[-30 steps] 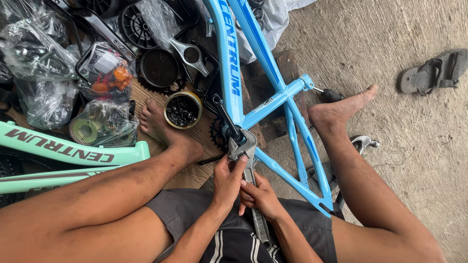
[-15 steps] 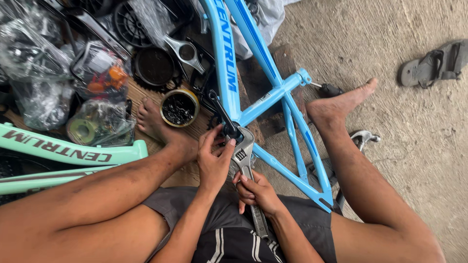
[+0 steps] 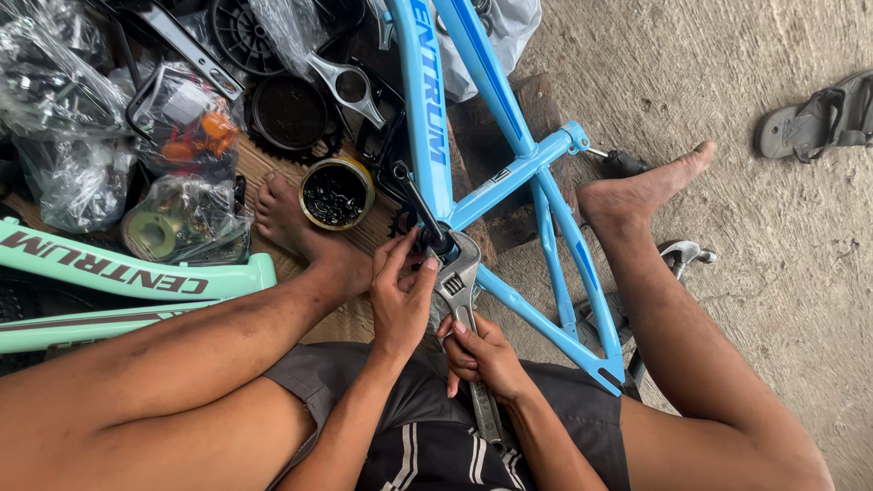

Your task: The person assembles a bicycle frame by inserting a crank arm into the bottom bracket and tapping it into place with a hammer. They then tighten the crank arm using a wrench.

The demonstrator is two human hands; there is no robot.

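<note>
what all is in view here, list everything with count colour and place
bicycle frame: 1, light blue, centre, lying on the floor between the legs
second frame: 1, mint green, left edge
adjustable wrench: 1, silver, set at the blue frame's bottom bracket
tin of small dark parts: 1, yellow rim, beside the left foot
plastic bags of parts: several, clear, upper left
crank arm: 1, silver, top centre
sandal: 1, grey, upper right on the concrete
left hand: fingers at the bottom bracket
right hand: gripping the wrench handle
bare feet: 2, either side of the blue frame
</note>
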